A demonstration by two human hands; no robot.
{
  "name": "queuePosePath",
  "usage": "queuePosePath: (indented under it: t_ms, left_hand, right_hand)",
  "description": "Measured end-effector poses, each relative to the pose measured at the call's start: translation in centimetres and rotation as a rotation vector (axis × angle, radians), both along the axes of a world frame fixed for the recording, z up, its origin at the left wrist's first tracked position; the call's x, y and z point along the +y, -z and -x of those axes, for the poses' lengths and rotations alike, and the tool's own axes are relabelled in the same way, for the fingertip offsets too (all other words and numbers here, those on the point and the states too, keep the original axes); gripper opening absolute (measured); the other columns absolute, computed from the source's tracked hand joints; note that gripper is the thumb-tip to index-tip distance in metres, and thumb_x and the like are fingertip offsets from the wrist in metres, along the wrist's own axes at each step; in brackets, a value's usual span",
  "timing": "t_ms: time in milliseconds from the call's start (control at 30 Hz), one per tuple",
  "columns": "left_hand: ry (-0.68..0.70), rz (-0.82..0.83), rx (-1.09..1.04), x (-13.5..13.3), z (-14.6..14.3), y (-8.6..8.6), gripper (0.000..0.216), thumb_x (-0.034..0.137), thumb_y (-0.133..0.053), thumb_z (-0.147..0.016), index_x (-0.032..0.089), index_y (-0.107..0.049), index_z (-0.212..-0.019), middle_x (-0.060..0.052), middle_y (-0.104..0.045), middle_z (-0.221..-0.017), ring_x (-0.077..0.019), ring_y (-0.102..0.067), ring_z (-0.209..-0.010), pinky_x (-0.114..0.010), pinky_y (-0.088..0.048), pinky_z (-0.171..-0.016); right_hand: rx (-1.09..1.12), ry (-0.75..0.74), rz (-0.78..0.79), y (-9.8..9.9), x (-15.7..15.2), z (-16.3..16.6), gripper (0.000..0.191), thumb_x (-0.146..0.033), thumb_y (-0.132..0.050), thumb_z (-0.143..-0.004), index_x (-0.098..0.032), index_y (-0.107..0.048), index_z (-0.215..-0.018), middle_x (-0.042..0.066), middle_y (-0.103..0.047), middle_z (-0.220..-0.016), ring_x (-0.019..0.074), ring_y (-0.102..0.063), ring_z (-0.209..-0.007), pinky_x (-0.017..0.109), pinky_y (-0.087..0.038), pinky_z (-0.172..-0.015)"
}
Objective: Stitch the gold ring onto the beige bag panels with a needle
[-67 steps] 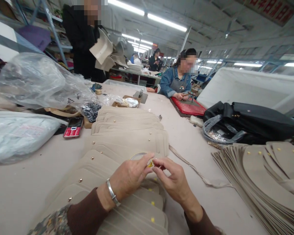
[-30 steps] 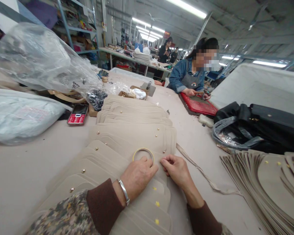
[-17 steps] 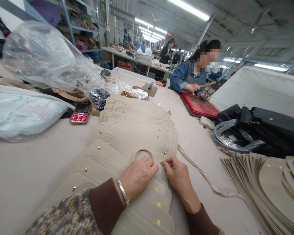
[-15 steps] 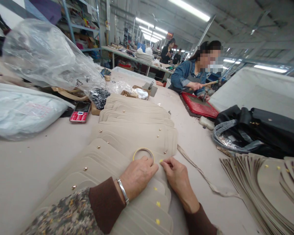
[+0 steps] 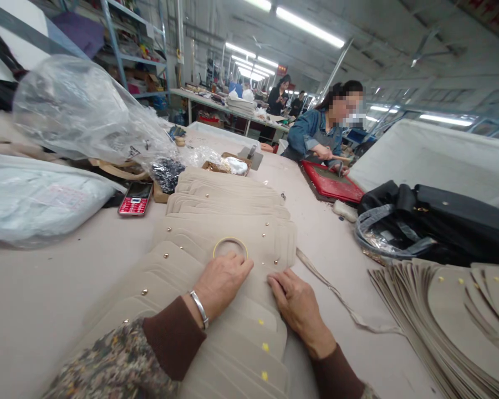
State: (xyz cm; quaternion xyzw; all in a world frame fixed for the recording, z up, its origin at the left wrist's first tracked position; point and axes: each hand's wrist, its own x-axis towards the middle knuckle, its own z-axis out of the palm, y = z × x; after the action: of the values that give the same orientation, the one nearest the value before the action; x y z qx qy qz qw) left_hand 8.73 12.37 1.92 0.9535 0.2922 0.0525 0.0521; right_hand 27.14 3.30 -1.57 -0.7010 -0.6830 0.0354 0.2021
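Observation:
My left hand (image 5: pixel 222 281), with a silver bangle at the wrist, is closed around a thin roll of yellow tape (image 5: pixel 230 239) above overlapping beige panels (image 5: pixel 228 221). My right hand (image 5: pixel 297 302) rests at the panels' right edge, thumb and forefinger pinched together. Whatever lies between those fingertips is hidden. Nearer to me, small yellow tape pieces (image 5: pixel 265 347) mark the right side of several panels. Shiny metal studs (image 5: pixel 166 255) dot the panels farther up and along the left.
A beige strap (image 5: pixel 336 299) lies right of the panels, beside another fanned stack (image 5: pixel 444 316) and a black bag (image 5: pixel 436 216). At left are a red phone (image 5: pixel 135 199) and plastic bags (image 5: pixel 83 111). Across the table a co-worker (image 5: pixel 316 133) holds a hammer over a red tray (image 5: pixel 330 182).
My left hand and the tape roll have moved left, away from my right hand. The yellow bit at my right fingertips no longer shows. The co-worker's hammer has come down.

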Motion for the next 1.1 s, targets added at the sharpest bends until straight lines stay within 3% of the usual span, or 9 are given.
queuePosePath:
  t_ms: [167,267,433,600,767,933,1000,1100]
  left_hand:
    - [0.062,0.017,0.056,0.2,1.0,-0.6,0.018,0.001,-0.047,-0.085,0.017,-0.055,-0.087,-0.006,-0.064,-0.083,-0.0223,-0.058,-0.079,-0.03,-0.047,-0.063]
    - [0.113,-0.011,-0.057,0.2,1.4,-0.8,0.012,0.008,-0.049,-0.089,0.018,-0.055,-0.088,-0.004,-0.064,-0.081,-0.0204,-0.059,-0.076,-0.029,-0.049,-0.064]
    - [0.187,0.057,-0.422,-0.3,1.7,-0.5,0.018,0.021,-0.044,-0.097,0.019,-0.052,-0.113,-0.003,-0.069,-0.093,-0.0152,-0.066,-0.079,-0.025,-0.052,-0.071]
    - [0.224,0.02,-0.499,-1.1,1.7,-0.1,0.036,0.025,-0.035,-0.101,0.016,-0.033,-0.136,-0.009,-0.069,-0.107,-0.017,-0.068,-0.09,-0.027,-0.054,-0.075]
    - [0.185,0.033,-0.466,-1.6,1.7,-0.3,0.027,0.028,-0.035,-0.101,0.016,-0.04,-0.125,-0.006,-0.07,-0.094,-0.0178,-0.068,-0.078,-0.027,-0.051,-0.063]
    - [0.103,0.141,-0.354,-1.6,1.5,-1.0,0.016,0.026,-0.037,-0.1,0.018,-0.05,-0.094,0.0,-0.064,-0.074,-0.0167,-0.063,-0.065,-0.026,-0.041,-0.052]
    - [0.094,0.156,-0.341,-1.5,1.4,-1.1,0.017,0.024,-0.039,-0.099,0.019,-0.049,-0.087,0.001,-0.062,-0.073,-0.0155,-0.061,-0.064,-0.025,-0.039,-0.053]
    - [0.114,0.108,-0.368,-1.4,1.0,-0.9,0.02,0.02,-0.038,-0.098,0.019,-0.049,-0.081,0.001,-0.059,-0.069,-0.0141,-0.056,-0.06,-0.025,-0.037,-0.054]
  right_hand:
    - [0.154,-0.062,0.108,-1.3,-1.4,0.2,0.019,-0.022,-0.055,-0.09,-0.021,-0.069,-0.076,0.001,-0.065,-0.073,0.0142,-0.061,-0.068,0.023,-0.043,-0.067]
    - [0.273,-0.093,0.15,-1.9,-1.7,0.2,0.021,-0.022,-0.055,-0.089,-0.021,-0.071,-0.075,0.001,-0.068,-0.072,0.0148,-0.063,-0.068,0.024,-0.045,-0.066]
    - [0.531,-0.042,-0.142,-2.8,-1.3,1.2,0.018,-0.021,-0.056,-0.088,-0.018,-0.07,-0.098,0.006,-0.072,-0.09,0.0164,-0.066,-0.078,0.025,-0.05,-0.072]
    - [0.473,-0.203,-0.301,-4.1,-0.6,3.0,0.017,-0.016,-0.052,-0.089,-0.017,-0.066,-0.099,0.006,-0.07,-0.088,0.0153,-0.063,-0.077,0.025,-0.05,-0.071]
    - [0.324,-0.245,-0.368,-3.7,-0.1,3.6,0.018,-0.012,-0.048,-0.088,-0.018,-0.064,-0.085,0.004,-0.067,-0.075,0.014,-0.061,-0.069,0.024,-0.047,-0.066]
    - [0.21,-0.18,-0.461,-2.8,-0.2,3.9,0.02,-0.009,-0.047,-0.083,-0.018,-0.063,-0.074,0.002,-0.063,-0.063,0.0123,-0.056,-0.058,0.023,-0.044,-0.058]
    - [0.283,-0.131,-0.43,-2.8,-0.3,4.1,0.019,-0.011,-0.049,-0.081,-0.018,-0.064,-0.072,0.002,-0.064,-0.063,0.0116,-0.056,-0.055,0.022,-0.044,-0.057]
    - [0.641,0.026,-0.245,-3.0,-0.1,4.4,0.014,-0.019,-0.055,-0.079,-0.017,-0.065,-0.07,0.0,-0.064,-0.059,0.0108,-0.056,-0.05,0.021,-0.045,-0.051]
